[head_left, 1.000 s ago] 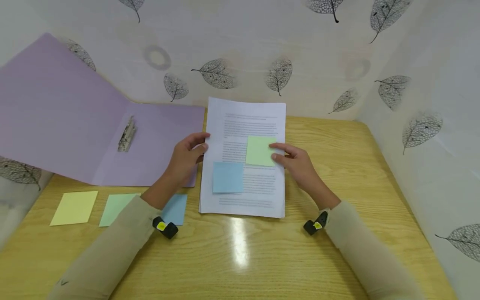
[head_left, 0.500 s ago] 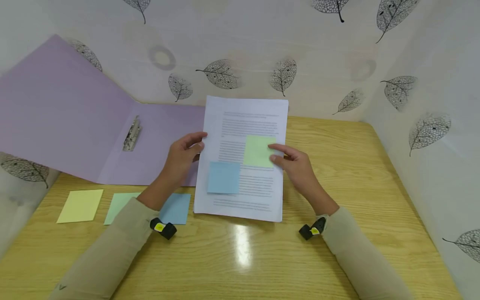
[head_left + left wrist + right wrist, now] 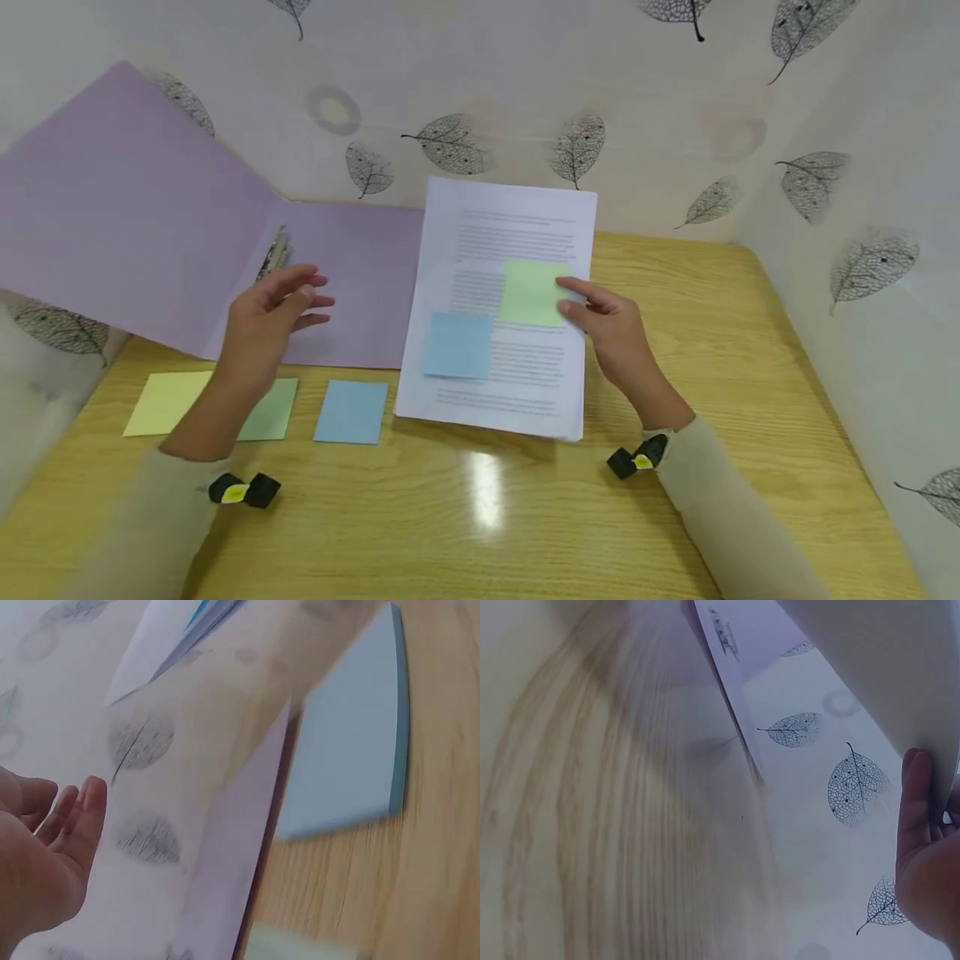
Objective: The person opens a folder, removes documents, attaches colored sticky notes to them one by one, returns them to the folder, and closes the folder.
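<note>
A stack of printed paper (image 3: pixel 517 204) is held up at a slight tilt over the table, with a green sticky note (image 3: pixel 528 292) and a blue sticky note (image 3: pixel 457 346) on its top sheet. My right hand (image 3: pixel 615 329) pinches the stack's right edge, thumb on top beside the green note; in the right wrist view, fingers support its underside. Free of the paper, my left hand (image 3: pixel 258 337) hovers over the purple folder (image 3: pixel 367 292) with loosely bent fingers and nothing in them. The folder lies spread, its metal clip (image 3: pixel 276 250) partly behind that hand.
Along the front of the folder lie a yellow sticky pad (image 3: pixel 165 400), a green sticky pad (image 3: pixel 273 412) partly covered by the left forearm, and a blue sticky pad (image 3: pixel 350 412). The folder's raised cover (image 3: pixel 127 192) leans against the leaf-patterned backdrop (image 3: pixel 510 83).
My left hand has let go of the stack's left edge and moved left over the folder. The right hand keeps its grip, and the stack has risen and tilted slightly.
</note>
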Motion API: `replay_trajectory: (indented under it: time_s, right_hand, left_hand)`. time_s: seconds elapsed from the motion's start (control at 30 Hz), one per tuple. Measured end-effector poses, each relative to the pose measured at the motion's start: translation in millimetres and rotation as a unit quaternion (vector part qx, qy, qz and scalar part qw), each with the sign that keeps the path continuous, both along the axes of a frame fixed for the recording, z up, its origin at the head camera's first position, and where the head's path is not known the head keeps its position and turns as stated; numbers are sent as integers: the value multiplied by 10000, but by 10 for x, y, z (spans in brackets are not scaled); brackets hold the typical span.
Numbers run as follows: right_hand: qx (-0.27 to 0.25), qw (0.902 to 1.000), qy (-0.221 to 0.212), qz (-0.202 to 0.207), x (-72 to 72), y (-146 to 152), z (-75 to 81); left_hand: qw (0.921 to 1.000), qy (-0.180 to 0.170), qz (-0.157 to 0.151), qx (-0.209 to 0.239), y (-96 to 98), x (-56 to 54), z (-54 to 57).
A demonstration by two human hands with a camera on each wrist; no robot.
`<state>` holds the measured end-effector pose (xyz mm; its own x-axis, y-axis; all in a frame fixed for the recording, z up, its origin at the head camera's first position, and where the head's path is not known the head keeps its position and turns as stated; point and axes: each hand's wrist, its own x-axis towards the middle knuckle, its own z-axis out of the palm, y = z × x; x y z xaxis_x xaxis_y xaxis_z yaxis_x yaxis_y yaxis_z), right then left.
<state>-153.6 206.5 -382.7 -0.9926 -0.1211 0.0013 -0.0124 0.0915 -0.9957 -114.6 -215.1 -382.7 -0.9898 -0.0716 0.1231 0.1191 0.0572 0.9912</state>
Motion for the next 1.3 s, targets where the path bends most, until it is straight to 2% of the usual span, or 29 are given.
replay_trajectory:
  time_s: [0.07, 0.13, 0.2, 0.27, 0.33, 0.43, 0.6, 0.8, 0.83, 0.9, 1.0, 1.1, 1.2, 1.3]
  right_hand:
    - [-7, 10000, 25, -41, -4, 23, 7]
    - [-19, 9999, 66, -73, -7, 44, 14]
    - [-103, 9999, 73, -111, -10, 58, 24]
    - [-252, 9996, 53, -144, -16, 68, 34]
    - [-418, 9989, 15, -192, -20, 79, 43]
    - [-640, 9977, -24, -212, -21, 105, 46]
    - [-734, 9972, 39, -167, -12, 135, 53]
    - [-793, 9967, 47, -151, -25, 171, 54]
    - [-788, 9968, 35, -152, -28, 171, 51]
    - [-758, 9970, 38, -170, -33, 172, 44]
    - [-758, 9969, 53, -183, -39, 172, 31]
    - [-746, 9970, 78, -166, -41, 169, 22]
    - [-719, 9972, 81, -174, -37, 168, 18]
    - [-712, 9973, 79, -190, -30, 167, 19]
  left_hand:
    - [9988, 111, 446, -157, -193, 99, 7]
    - [9924, 116, 991, -717, -394, 199, 13]
    - [9829, -105, 1376, -1219, -613, 296, 17]
    - [9648, -446, 1649, -1998, -808, 381, 20]
    - [9510, -788, 1759, -2416, -974, 436, -4]
    - [9383, -1038, 1912, -2690, -1144, 457, -71]
    - [9268, -1360, 2104, -2799, -1324, 463, -186]
    - [8813, -1651, 2345, -3755, -1399, 480, -236]
    - [8768, -1662, 2398, -3823, -1399, 479, -237]
    - [8760, -1635, 2464, -3811, -1391, 468, -238]
    - [8822, -1542, 2550, -3646, -1384, 443, -237]
    - [8925, -1590, 2564, -3353, -1409, 405, -231]
    - [8980, -1688, 2497, -3204, -1450, 348, -236]
    - [9120, -1699, 2346, -2904, -1467, 296, -258]
